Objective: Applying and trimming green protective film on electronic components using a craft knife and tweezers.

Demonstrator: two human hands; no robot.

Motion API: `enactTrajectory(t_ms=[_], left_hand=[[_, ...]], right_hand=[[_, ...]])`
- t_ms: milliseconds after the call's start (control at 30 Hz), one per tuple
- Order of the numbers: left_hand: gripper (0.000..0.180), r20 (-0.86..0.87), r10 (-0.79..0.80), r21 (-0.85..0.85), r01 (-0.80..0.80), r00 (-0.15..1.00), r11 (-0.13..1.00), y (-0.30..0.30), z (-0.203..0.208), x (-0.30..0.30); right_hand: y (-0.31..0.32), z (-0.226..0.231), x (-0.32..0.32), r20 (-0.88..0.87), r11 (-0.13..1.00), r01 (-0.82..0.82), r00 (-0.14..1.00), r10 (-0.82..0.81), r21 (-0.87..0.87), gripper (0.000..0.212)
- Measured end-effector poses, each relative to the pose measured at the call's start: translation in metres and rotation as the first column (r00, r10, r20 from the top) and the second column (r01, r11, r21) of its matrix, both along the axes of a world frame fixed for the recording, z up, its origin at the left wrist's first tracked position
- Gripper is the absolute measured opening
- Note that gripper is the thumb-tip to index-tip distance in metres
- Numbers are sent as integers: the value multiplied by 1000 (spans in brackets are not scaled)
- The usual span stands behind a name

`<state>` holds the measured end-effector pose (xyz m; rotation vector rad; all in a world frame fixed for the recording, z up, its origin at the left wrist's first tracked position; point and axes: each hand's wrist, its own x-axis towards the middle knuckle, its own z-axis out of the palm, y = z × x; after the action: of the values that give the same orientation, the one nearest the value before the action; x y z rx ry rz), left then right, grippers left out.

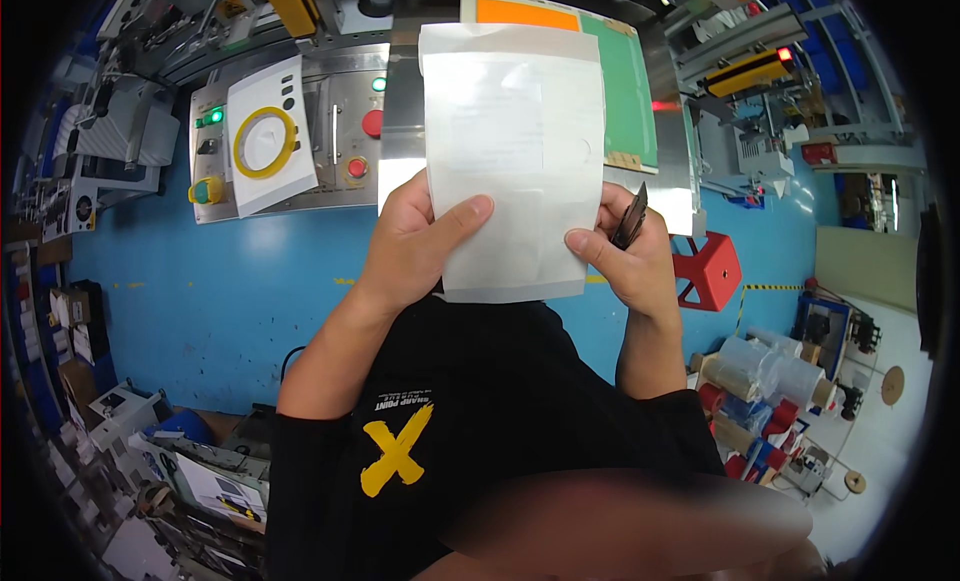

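Observation:
Both my hands hold up a white rectangular sheet [510, 201], which looks layered, with a translucent film edge along its top and bottom. My left hand [420, 236] grips its left side, thumb on the front face and fingers behind. My right hand [632, 251] pinches the lower right edge, thumb in front. A dark pointed blade-like tool [631, 219] also sits in my right hand, its tip pointing up and away from the sheet. Behind the sheet, partly hidden, lies a green panel [622, 91] with an orange piece [527, 15] on the metal worktop.
A metal control panel [340, 71] with red and green buttons stands at the left. On it lie a white sheet and a roll of yellow tape [240, 151]. A red stool [712, 272] is on the blue floor at the right, near wrapped rolls [765, 366]. Machines line the far side.

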<state>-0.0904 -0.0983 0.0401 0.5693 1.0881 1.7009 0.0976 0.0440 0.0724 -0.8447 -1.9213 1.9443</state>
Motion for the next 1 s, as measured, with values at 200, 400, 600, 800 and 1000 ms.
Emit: enactTrajectory(t_ms=[200,400,600,800,1000], left_hand=[[37,140,69,-63,-61,988,996,7,5,-22],[37,191,17,-47,-8,981,999,14,2,-20],[36,325,-46,-13,53,945,999,20,0,-21],[37,247,3,-43,8,969,999,27,-3,-24],[38,40,190,-120,-184,981,976,26,-2,-48]], right_hand=[[-1,-3,-13,51,993,-115,992,116,-10,42],[13,-10,-26,106,995,11,994,-21,99,32],[12,-14,-30,70,994,94,993,-98,63,25],[21,-11,-29,96,995,37,994,-47,96,22],[56,-16,12,-87,953,302,950,-299,25,20]])
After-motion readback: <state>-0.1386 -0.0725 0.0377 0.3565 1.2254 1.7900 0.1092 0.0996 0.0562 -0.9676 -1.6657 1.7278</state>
